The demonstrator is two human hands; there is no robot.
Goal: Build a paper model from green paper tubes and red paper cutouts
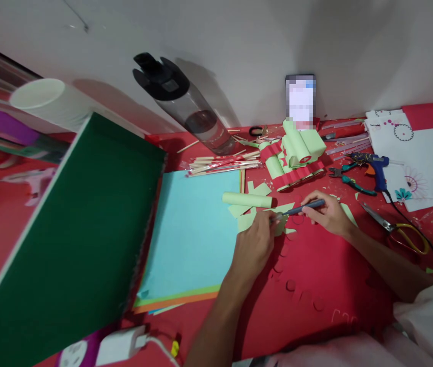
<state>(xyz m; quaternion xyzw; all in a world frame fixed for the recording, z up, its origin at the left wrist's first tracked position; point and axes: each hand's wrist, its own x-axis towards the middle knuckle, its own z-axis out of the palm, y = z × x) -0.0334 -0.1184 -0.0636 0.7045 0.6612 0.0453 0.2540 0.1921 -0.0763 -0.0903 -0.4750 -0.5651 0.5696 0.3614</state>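
My right hand (pixel 328 213) grips the back part of a slim blue-grey pen (pixel 302 207) between thumb and fingers. At the pen's front end, my left hand (pixel 255 238) is closed in a pinch; whether it has the tip or a clear cap is too small to tell. Scraps of pale green paper (pixel 247 222) lie beside and under the left fingers. A rolled green paper tube (pixel 247 199) rests just beyond them. Below the hands, small red discs (pixel 290 285) are scattered on the red tabletop (pixel 339 275).
Farther back sit a green-and-red paper model (pixel 296 153), a phone (pixel 300 102), a water bottle (pixel 186 107) and sticks (pixel 224 164). Pliers (pixel 354 181), a glue gun (pixel 379 165) and scissors (pixel 403 232) lie right. Blue paper (pixel 193 234) and a green board (pixel 86 224) occupy the left.
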